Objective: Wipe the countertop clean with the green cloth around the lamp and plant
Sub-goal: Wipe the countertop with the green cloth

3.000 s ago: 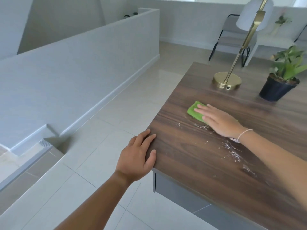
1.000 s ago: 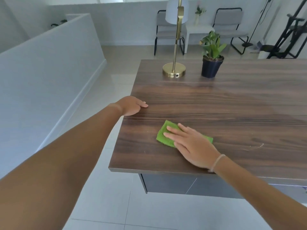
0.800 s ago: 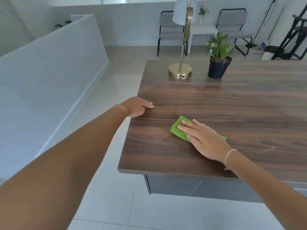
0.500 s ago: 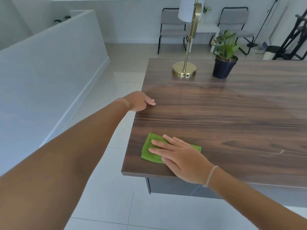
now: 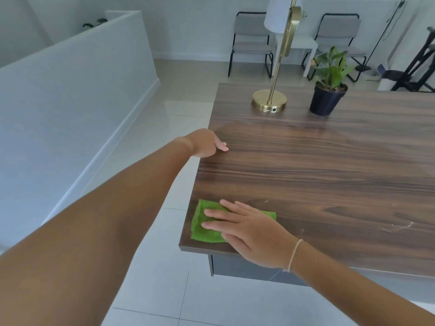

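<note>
The green cloth (image 5: 204, 223) lies flat at the near left corner of the dark wooden countertop (image 5: 317, 175). My right hand (image 5: 249, 231) presses on the cloth with flat, spread fingers, covering its right half. My left hand (image 5: 206, 142) rests on the countertop's left edge, farther back, fingers curled over the rim. A brass lamp (image 5: 269, 101) with a white shade stands at the far side. To its right sits a green plant (image 5: 328, 90) in a dark pot. A faint white smear (image 5: 400, 226) marks the wood at the right.
Pale tiled floor (image 5: 150, 267) runs along the left and in front of the counter. A low white wall (image 5: 77, 74) stands to the left. Two grey chairs (image 5: 251, 41) and a small white table are behind the counter. Black stands are at the far right.
My right hand slid the cloth toward the near left corner, after wiping farther in. The left hand stays on the left edge. The white residue from three seconds ago is mostly gone.
</note>
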Available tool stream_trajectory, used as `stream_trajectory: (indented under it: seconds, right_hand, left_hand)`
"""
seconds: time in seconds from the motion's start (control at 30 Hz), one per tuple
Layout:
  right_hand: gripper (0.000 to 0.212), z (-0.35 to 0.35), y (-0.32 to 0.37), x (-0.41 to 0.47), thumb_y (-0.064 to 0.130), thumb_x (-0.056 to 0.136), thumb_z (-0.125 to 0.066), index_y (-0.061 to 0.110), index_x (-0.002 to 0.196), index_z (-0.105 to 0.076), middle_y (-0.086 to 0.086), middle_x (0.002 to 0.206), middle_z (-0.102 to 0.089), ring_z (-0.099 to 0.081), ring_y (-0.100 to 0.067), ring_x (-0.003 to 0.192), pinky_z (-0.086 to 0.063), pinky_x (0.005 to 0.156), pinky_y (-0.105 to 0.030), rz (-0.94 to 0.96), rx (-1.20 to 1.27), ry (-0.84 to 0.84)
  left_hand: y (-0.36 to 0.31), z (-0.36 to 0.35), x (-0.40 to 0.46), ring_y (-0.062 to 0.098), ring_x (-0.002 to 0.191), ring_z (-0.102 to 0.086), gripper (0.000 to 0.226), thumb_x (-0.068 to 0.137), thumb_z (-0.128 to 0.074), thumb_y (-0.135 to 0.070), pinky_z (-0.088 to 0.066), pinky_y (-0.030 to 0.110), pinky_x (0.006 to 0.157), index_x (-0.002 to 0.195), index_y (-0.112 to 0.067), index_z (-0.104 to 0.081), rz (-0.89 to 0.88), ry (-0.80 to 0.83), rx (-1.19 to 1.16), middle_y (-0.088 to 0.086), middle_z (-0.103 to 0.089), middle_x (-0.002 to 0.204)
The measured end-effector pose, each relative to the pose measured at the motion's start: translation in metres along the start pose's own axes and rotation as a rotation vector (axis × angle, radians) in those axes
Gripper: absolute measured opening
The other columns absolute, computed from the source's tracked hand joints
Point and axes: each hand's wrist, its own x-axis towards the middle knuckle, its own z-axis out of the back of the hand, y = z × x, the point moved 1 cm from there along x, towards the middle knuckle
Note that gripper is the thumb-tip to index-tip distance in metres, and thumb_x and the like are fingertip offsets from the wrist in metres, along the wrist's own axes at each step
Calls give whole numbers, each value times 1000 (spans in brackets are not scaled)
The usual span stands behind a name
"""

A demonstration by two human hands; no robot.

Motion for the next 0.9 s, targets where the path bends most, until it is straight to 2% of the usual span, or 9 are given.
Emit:
stream_trajectory:
  seconds: [0.13,0.23,0.33,0.43,0.57,0.7,0.8,0.9]
  right_hand:
    - [43,18,-28,33,26,100,-23,38,141,-32,17,154,-22,-9,-14,146,-2,117,-29,-158,-1,-7]
    - [46,17,-23,68,25,100,-22,36,145,-25,14,156,-17,-6,-18,146,-1,118,-33,-260,-46,-43]
    - [45,2,1,54,25,98,-24,36,142,-30,14,155,-23,-11,-21,146,-2,117,-35,-124,-18,-45]
    - [44,-8,18,6,30,97,-21,40,137,-38,19,150,-32,-19,-16,144,-3,116,-31,31,-14,-6]
    - [42,12,-17,-24,30,99,-24,43,137,-36,24,150,-25,-9,-7,144,1,116,-25,-97,-1,-5]
    - [44,19,-20,13,26,100,-24,39,142,-29,17,155,-19,-8,-17,146,-1,118,-31,-257,-44,-61]
    - [44,3,10,20,25,99,-26,36,141,-33,13,154,-26,-13,-23,146,-5,118,-36,-153,-15,-72]
    - [43,-4,17,-23,28,98,-23,37,137,-40,17,150,-32,-19,-18,144,-7,117,-31,-56,-9,-54]
  left_hand:
    - [4,-3,-2,13,137,-33,65,80,-28,8,-19,29,117,124,-28,-59,-10,-5,-29,-12,-48,142]
    - [6,-3,-1,13,137,-34,64,80,-29,8,-20,26,115,123,-29,-60,-13,-9,-37,-12,-48,141]
    - [6,-3,0,12,136,-36,65,80,-29,9,-18,20,110,121,-29,-61,-2,-14,-65,-12,-50,140]
    - [6,-3,1,13,136,-35,64,81,-29,9,-17,23,111,122,-29,-61,10,-5,-62,-12,-49,140]
    - [3,-6,0,15,138,-34,64,80,-30,8,-18,30,117,124,-27,-60,14,-12,-38,-11,-47,142]
    - [3,-9,-2,14,138,-32,62,80,-31,8,-18,30,118,124,-25,-59,5,-42,-23,-10,-46,144]
    - [4,-10,0,15,138,-34,61,80,-32,7,-19,30,118,123,-26,-60,5,-51,-18,-10,-47,143]
    - [6,-10,2,15,138,-34,61,81,-31,7,-19,31,118,122,-27,-61,9,-54,-12,-10,-47,143]
